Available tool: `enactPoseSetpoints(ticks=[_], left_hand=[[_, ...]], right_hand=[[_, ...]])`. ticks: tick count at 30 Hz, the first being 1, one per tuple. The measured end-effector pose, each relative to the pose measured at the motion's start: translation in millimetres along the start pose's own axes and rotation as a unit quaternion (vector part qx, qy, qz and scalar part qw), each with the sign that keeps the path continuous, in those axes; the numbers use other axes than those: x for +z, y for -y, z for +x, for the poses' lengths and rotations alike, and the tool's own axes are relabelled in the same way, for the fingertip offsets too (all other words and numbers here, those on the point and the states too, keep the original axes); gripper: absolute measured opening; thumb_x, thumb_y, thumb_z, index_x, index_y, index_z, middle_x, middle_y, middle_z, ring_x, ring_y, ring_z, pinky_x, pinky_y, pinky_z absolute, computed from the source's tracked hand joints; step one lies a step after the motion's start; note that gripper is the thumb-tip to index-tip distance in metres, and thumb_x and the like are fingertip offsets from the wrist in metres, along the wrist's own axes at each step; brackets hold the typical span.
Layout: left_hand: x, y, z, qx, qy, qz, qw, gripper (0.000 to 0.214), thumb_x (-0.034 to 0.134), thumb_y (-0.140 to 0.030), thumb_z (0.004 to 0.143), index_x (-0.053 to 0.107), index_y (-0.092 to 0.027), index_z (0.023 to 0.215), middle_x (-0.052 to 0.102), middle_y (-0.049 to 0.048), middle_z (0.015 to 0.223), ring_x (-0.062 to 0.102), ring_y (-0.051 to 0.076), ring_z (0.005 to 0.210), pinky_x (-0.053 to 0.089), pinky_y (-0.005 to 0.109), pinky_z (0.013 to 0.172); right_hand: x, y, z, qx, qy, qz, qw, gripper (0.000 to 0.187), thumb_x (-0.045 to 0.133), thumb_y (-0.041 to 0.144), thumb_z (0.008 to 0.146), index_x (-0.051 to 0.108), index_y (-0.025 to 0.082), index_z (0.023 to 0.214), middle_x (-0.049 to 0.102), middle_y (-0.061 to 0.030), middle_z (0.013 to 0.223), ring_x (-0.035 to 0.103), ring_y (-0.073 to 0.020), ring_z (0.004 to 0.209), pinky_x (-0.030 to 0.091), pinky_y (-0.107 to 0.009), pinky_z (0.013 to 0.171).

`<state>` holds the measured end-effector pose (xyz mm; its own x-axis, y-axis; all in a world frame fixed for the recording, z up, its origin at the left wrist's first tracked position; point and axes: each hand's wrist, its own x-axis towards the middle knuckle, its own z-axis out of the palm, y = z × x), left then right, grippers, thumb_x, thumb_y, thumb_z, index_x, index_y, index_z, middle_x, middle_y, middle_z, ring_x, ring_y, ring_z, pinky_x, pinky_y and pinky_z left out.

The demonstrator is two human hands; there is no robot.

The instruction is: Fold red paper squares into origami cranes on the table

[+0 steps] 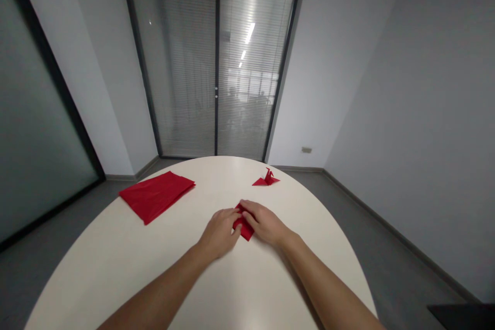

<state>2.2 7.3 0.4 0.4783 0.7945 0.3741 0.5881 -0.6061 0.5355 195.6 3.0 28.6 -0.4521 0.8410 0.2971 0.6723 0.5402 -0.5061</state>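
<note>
A small piece of folded red paper (246, 230) lies on the table in front of me, with both hands on it. My left hand (221, 231) grips its left edge, fingertips on top and the thumb at the near left side. From the right, my right hand (267, 223) holds the paper, its fingers over the far corner and the upper right side. The fingers cover much of the paper, so its exact fold cannot be made out. Beyond my right hand stands a folded red paper crane (267, 179) with its wings spread.
A stack of red paper sheets (158, 197) lies at the table's left edge. The round white table (185, 294) has its curved rim on both sides. Behind it are a glass partition with blinds (185, 72) and a white wall (332, 62). A dark object (464, 315) shows at the lower right.
</note>
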Motion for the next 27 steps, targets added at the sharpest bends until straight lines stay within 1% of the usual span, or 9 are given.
enactPoseSetpoints(ticks=[2,4,6,10,14,17,20,23,27], left_hand=[[2.2,3,-2,0.009,0.003,0.008,1.000,0.044,0.055,-0.019,0.089,0.066,-0.024,0.131,0.066,0.0105,0.137,0.057,0.029,0.129,0.037,0.047,0.116],[5.3,6,-3,0.000,0.014,0.025,1.000,0.050,0.053,-0.022,0.091,0.057,-0.023,0.142,0.057,0.0112,0.147,0.049,0.030,0.138,0.030,0.052,0.119],[8.2,9,-5,-0.012,0.032,0.046,0.998,0.054,0.049,-0.025,0.095,0.049,-0.023,0.149,0.049,0.0109,0.155,0.040,0.032,0.146,0.024,0.056,0.121],[9.5,8,-6,-0.017,0.059,0.097,0.993,0.057,0.042,-0.027,0.098,0.041,-0.021,0.155,0.040,0.0105,0.160,0.028,0.035,0.151,0.019,0.060,0.122],[8.5,4,-7,-0.025,0.074,0.131,0.988,0.058,0.038,-0.026,0.098,0.040,-0.017,0.155,0.037,0.0119,0.161,0.025,0.038,0.152,0.017,0.062,0.122],[8.6,5,-7,-0.039,0.065,0.136,0.988,0.058,0.038,-0.026,0.097,0.042,-0.014,0.154,0.037,0.0137,0.161,0.025,0.039,0.152,0.016,0.063,0.122],[8.5,5,-8,-0.057,0.066,0.145,0.986,0.058,0.038,-0.025,0.097,0.043,-0.014,0.154,0.036,0.0126,0.161,0.025,0.039,0.152,0.016,0.063,0.122],[7.9,4,-8,-0.064,0.064,0.170,0.981,0.058,0.038,-0.024,0.096,0.044,-0.014,0.153,0.037,0.0118,0.161,0.024,0.039,0.152,0.016,0.061,0.123],[6.7,3,-6,-0.069,0.031,0.217,0.973,0.057,0.041,-0.024,0.095,0.047,-0.007,0.150,0.042,0.0152,0.158,0.026,0.037,0.152,0.016,0.058,0.124]], right_hand=[[8,-2,-2,0.008,0.040,-0.032,0.999,0.053,0.036,0.033,0.105,0.041,0.015,0.154,0.044,-0.0149,0.157,0.040,-0.0267,0.146,0.032,-0.048,0.121],[16,-5,-4,0.042,0.097,-0.055,0.993,0.058,0.032,0.039,0.106,0.030,0.016,0.159,0.030,-0.0135,0.164,0.025,-0.0286,0.153,0.022,-0.053,0.124],[21,-8,-6,0.067,0.125,-0.074,0.987,0.060,0.027,0.042,0.107,0.025,0.016,0.161,0.022,-0.0120,0.166,0.017,-0.0280,0.155,0.016,-0.054,0.126],[24,-7,-5,0.082,0.139,-0.107,0.981,0.062,0.023,0.040,0.106,0.020,0.013,0.162,0.018,-0.0117,0.167,0.013,-0.0272,0.156,0.012,-0.053,0.127],[21,-1,-4,0.084,0.147,-0.135,0.976,0.064,0.026,0.036,0.104,0.018,0.010,0.162,0.016,-0.0118,0.168,0.012,-0.0280,0.156,0.011,-0.053,0.126],[18,2,-4,0.093,0.154,-0.133,0.975,0.068,0.029,0.042,0.103,0.017,0.011,0.162,0.014,-0.0119,0.168,0.010,-0.0280,0.156,0.010,-0.052,0.126],[17,3,-4,0.094,0.156,-0.123,0.975,0.074,0.034,0.050,0.101,0.016,0.013,0.162,0.013,-0.0115,0.168,0.008,-0.0291,0.157,0.007,-0.053,0.126],[15,3,-3,0.095,0.154,-0.123,0.976,0.075,0.037,0.052,0.100,0.017,0.014,0.162,0.014,-0.0112,0.168,0.008,-0.0302,0.157,0.005,-0.055,0.126],[14,1,-2,0.098,0.165,-0.131,0.973,0.079,0.039,0.055,0.098,0.016,0.014,0.162,0.014,-0.0104,0.168,0.006,-0.0314,0.157,0.003,-0.055,0.126]])
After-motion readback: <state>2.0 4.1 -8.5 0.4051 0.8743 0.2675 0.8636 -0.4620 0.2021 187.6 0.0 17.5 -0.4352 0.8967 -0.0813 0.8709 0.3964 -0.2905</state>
